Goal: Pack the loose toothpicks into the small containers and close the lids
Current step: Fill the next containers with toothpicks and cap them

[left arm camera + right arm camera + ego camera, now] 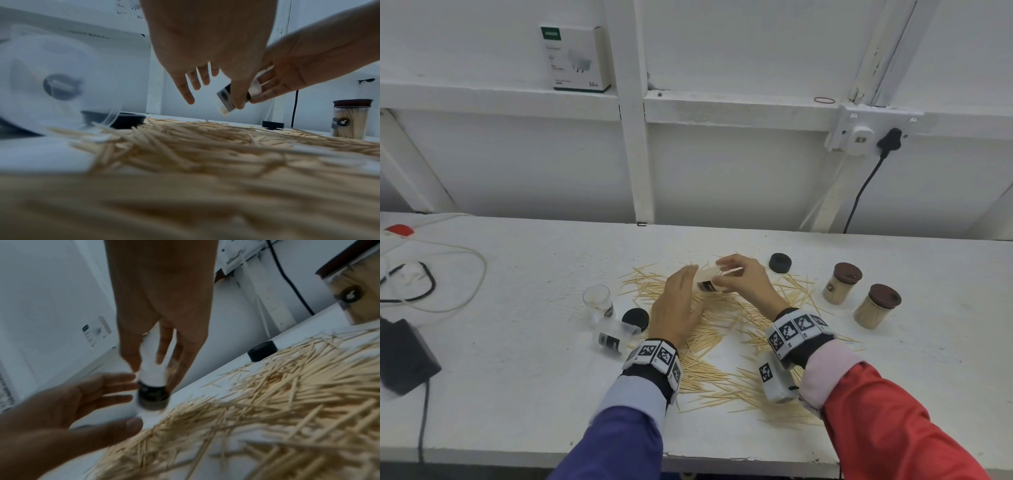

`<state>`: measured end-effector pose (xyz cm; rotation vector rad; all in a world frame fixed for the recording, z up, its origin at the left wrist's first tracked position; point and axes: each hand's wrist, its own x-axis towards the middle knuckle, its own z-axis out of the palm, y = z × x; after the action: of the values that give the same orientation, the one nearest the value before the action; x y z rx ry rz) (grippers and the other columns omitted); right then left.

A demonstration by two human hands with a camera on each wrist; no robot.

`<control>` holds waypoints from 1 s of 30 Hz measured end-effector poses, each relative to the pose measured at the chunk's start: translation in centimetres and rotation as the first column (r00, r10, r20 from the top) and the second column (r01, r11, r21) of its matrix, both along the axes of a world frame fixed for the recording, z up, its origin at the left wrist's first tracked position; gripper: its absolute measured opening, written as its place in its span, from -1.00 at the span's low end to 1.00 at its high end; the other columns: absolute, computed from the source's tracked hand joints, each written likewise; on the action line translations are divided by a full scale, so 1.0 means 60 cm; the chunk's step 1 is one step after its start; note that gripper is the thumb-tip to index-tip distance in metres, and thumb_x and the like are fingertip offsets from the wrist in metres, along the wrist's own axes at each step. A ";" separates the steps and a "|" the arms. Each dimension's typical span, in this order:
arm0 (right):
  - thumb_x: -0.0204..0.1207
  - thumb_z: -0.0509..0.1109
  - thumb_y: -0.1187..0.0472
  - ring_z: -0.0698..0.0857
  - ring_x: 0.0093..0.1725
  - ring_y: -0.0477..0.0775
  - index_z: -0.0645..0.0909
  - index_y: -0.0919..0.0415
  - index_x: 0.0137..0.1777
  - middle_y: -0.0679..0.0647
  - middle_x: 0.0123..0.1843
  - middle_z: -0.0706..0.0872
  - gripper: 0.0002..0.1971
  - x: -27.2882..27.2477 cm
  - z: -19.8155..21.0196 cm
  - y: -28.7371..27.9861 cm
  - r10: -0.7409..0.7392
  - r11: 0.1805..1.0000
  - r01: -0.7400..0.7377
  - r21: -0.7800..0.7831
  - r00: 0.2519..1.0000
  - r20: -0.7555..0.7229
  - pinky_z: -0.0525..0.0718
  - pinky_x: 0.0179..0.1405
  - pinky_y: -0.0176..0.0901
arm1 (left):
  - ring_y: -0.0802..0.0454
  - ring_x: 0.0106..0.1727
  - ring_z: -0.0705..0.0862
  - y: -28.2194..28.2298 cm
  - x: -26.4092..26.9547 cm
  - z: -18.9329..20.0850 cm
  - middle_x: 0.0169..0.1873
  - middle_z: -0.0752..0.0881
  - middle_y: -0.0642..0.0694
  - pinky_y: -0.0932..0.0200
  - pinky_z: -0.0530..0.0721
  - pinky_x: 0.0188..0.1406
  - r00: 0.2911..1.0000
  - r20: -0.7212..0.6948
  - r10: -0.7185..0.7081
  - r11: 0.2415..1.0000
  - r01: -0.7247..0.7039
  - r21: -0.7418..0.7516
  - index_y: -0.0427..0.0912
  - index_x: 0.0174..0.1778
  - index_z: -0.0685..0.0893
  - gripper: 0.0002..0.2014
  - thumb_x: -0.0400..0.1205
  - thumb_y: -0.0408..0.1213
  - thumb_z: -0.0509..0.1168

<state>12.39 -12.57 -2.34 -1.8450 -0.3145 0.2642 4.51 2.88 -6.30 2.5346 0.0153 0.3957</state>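
gripping a clear container (709,282) over the toothpicks (722,329), the right hand (743,281) curls round it. left hand (679,305) beside it, fingers straight, holding nothing.

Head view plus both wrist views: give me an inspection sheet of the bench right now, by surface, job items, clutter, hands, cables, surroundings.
Surface: white bench, rough top.
Job's things: loose toothpicks spread mid-bench; two filled containers lidded at right; two empty clear containers at left, one upright, one tipped; two black lids loose.
Clutter: black adapter.
Hands: right hand holds a tilted container; left hand open beside it.
Cables: white and black leads at left; black plug lead at rear.
Surroundings: boxed charger on ledge; wall socket.
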 end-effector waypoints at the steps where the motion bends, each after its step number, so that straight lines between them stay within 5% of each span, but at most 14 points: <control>1: 0.41 0.57 0.34 0.75 0.06 0.15 0.69 0.27 0.18 0.23 0.11 0.70 -0.67 0.001 0.002 -0.003 0.022 1.000 -0.021 0.019 0.999 -0.034 0.82 -0.09 0.03 | 0.09 0.53 0.32 0.000 0.000 0.000 0.54 0.35 0.03 0.04 0.64 0.13 1.000 0.000 -0.001 1.000 0.001 0.008 -0.06 0.61 0.26 -0.30 0.58 -0.16 0.42; 7: 0.43 0.52 0.41 0.76 0.09 0.12 0.64 0.30 0.19 0.23 0.18 0.68 -0.67 -0.005 0.017 -0.018 0.230 0.973 -0.226 0.043 0.965 -0.126 0.79 -0.08 -0.07 | 0.00 0.44 0.43 -0.001 0.007 -0.005 0.43 0.49 -0.04 0.05 0.62 0.21 0.999 0.022 -0.046 0.997 0.045 0.060 -0.12 0.52 0.42 -0.37 0.51 -0.28 0.44; 10: 0.52 0.51 0.27 0.73 0.20 0.07 0.62 0.20 0.29 0.16 0.25 0.70 -0.65 0.001 0.021 -0.031 0.353 0.936 -0.347 0.065 0.913 -0.206 0.75 0.11 -0.05 | -0.06 0.37 0.49 -0.005 0.008 -0.002 0.35 0.59 -0.04 0.03 0.48 0.28 0.998 0.009 -0.065 0.993 0.064 0.098 -0.10 0.49 0.47 -0.43 0.54 -0.25 0.42; 12: 0.57 0.47 0.12 0.70 0.26 0.07 0.62 0.09 0.31 0.10 0.27 0.70 -0.67 0.013 0.023 -0.045 0.298 0.954 -0.299 0.027 0.932 -0.206 0.72 0.23 0.02 | -0.08 0.34 0.51 -0.005 0.008 0.000 0.33 0.60 -0.06 0.04 0.42 0.29 0.999 -0.006 -0.045 0.995 0.045 0.088 -0.10 0.51 0.46 -0.43 0.56 -0.22 0.42; 15: 0.67 0.31 0.15 0.61 0.33 0.10 0.59 0.07 0.32 0.10 0.34 0.63 -0.75 0.037 0.022 -0.077 0.140 0.954 -0.166 -0.248 0.983 -0.119 0.61 0.29 -0.01 | -0.09 0.32 0.50 -0.003 0.005 0.000 0.33 0.59 -0.07 0.05 0.38 0.30 0.999 -0.032 -0.022 0.997 0.025 0.078 -0.09 0.53 0.42 -0.41 0.57 -0.19 0.42; 17: 0.67 0.24 0.27 0.51 0.45 0.14 0.51 0.18 0.44 0.16 0.47 0.53 -0.65 0.053 0.015 -0.100 0.114 0.848 -0.158 -0.506 0.987 -0.116 0.48 0.38 -0.03 | -0.09 0.32 0.50 -0.004 0.005 0.000 0.32 0.59 -0.06 0.06 0.38 0.29 0.998 -0.054 -0.024 0.996 0.028 0.086 -0.09 0.54 0.41 -0.41 0.58 -0.18 0.41; 20: 0.66 0.18 0.32 0.42 0.52 0.26 0.43 0.28 0.49 0.26 0.54 0.44 -0.61 0.064 -0.004 -0.132 0.181 0.538 -0.235 -0.810 0.970 -0.161 0.38 0.44 0.03 | -0.09 0.28 0.53 -0.006 0.008 -0.002 0.28 0.63 -0.05 0.04 0.41 0.25 0.997 -0.071 -0.022 0.996 0.028 0.080 -0.07 0.51 0.44 -0.44 0.58 -0.17 0.39; 22: 0.64 0.15 0.28 0.54 0.32 0.30 0.55 0.15 0.06 0.23 0.28 0.58 -0.85 0.060 -0.014 -0.147 0.229 0.422 -0.252 -0.871 0.959 -0.166 0.49 0.20 0.02 | -0.08 0.27 0.54 -0.006 0.008 -0.003 0.27 0.64 -0.05 0.04 0.42 0.24 0.997 -0.079 -0.020 0.997 0.026 0.071 -0.06 0.50 0.45 -0.45 0.57 -0.16 0.39; 24: 0.59 0.16 0.24 0.54 0.21 0.28 0.38 -0.07 -0.24 0.10 0.07 0.51 -0.79 0.063 -0.025 -0.159 0.273 0.365 -0.239 -0.900 0.951 -0.142 0.48 0.09 0.01 | -0.09 0.27 0.54 -0.005 0.008 -0.004 0.27 0.63 -0.06 0.02 0.44 0.26 0.996 -0.087 -0.022 0.998 0.027 0.059 -0.07 0.50 0.45 -0.44 0.57 -0.17 0.40; 25: 0.60 0.17 0.23 0.52 0.22 0.25 0.40 -0.12 -0.23 0.08 0.07 0.49 -0.78 0.061 -0.026 -0.162 0.279 0.368 -0.222 -0.903 0.953 -0.121 0.47 0.13 0.01 | -0.09 0.28 0.54 -0.006 0.007 -0.004 0.27 0.63 -0.07 0.01 0.45 0.27 0.996 -0.089 -0.026 0.998 0.031 0.063 -0.08 0.51 0.44 -0.44 0.57 -0.17 0.40; 27: 0.65 0.19 0.21 0.54 0.25 0.17 0.58 -0.03 0.12 0.08 0.19 0.54 -0.82 0.051 -0.019 -0.165 0.305 0.433 -0.207 -0.877 0.949 -0.073 0.46 0.17 -0.08 | -0.09 0.29 0.53 -0.005 0.007 -0.005 0.29 0.62 -0.07 0.01 0.44 0.30 0.995 -0.092 -0.027 0.997 0.033 0.066 -0.07 0.51 0.44 -0.44 0.58 -0.16 0.40; 30: 0.65 0.30 0.18 0.55 0.16 0.03 0.47 0.12 0.44 0.06 0.32 0.60 -0.63 0.043 -0.008 -0.168 0.301 0.534 -0.265 -0.803 0.947 -0.113 0.46 0.09 -0.20 | -0.09 0.31 0.52 -0.006 0.006 -0.004 0.31 0.61 -0.06 0.01 0.42 0.31 0.995 -0.102 -0.021 0.998 0.026 0.048 -0.07 0.52 0.43 -0.44 0.58 -0.16 0.39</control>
<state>14.96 -22.64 -2.84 -2.7264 -0.5985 0.6956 4.89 2.52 -6.56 2.5991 0.0139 0.2608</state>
